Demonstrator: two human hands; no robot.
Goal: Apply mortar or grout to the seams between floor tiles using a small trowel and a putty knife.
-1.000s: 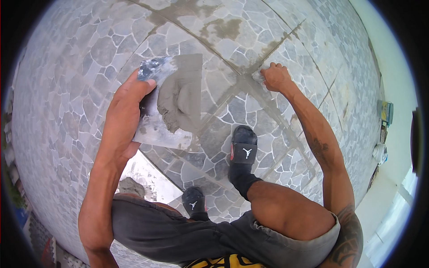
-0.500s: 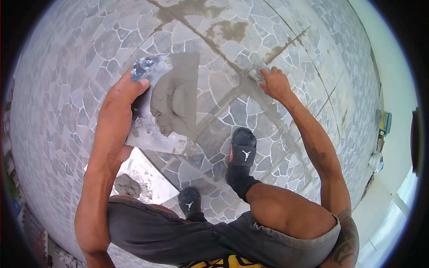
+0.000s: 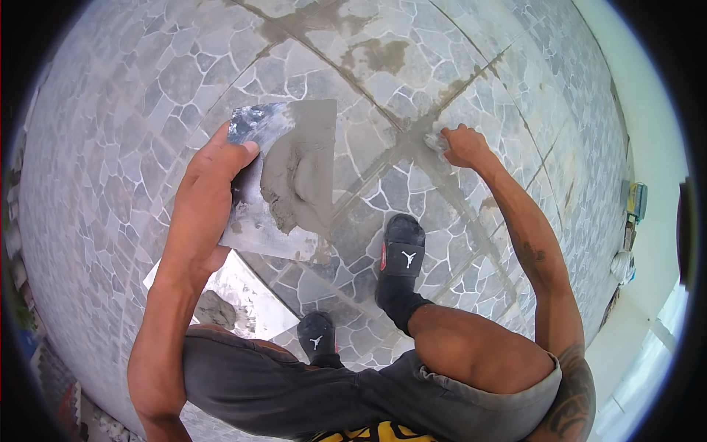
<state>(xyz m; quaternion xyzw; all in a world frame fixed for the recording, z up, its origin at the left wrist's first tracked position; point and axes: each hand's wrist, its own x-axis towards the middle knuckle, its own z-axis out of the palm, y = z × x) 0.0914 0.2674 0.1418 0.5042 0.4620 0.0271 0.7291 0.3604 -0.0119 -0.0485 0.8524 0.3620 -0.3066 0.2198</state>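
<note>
My left hand (image 3: 208, 173) grips the left edge of a flat metal mortar board (image 3: 248, 173), thumb over its top. A mound of wet grey mortar (image 3: 283, 188) lies on the board, smeared up to its right edge. To the right, my right hand (image 3: 465, 146) is closed on a small pale flat scraper (image 3: 436, 142), mostly hidden by the fingers. The scraper touches the floor just right of a crossing of mortar-smeared tile joints (image 3: 414, 138). Wet mortar covers that crossing and streaks along the joints.
The stone-patterned tile floor (image 3: 353, 214) spreads all around. A white sheet (image 3: 254, 295) with a lump of mortar (image 3: 215, 309) lies by my left knee. My feet, in black slides (image 3: 404, 254), stand on the tiles. A pale wall (image 3: 648, 140) runs along the right, with small items (image 3: 635, 200) at its foot.
My right hand has drawn the scraper a little toward me and to the right, off the joint crossing. The mortar board has shifted slightly right and nearer.
</note>
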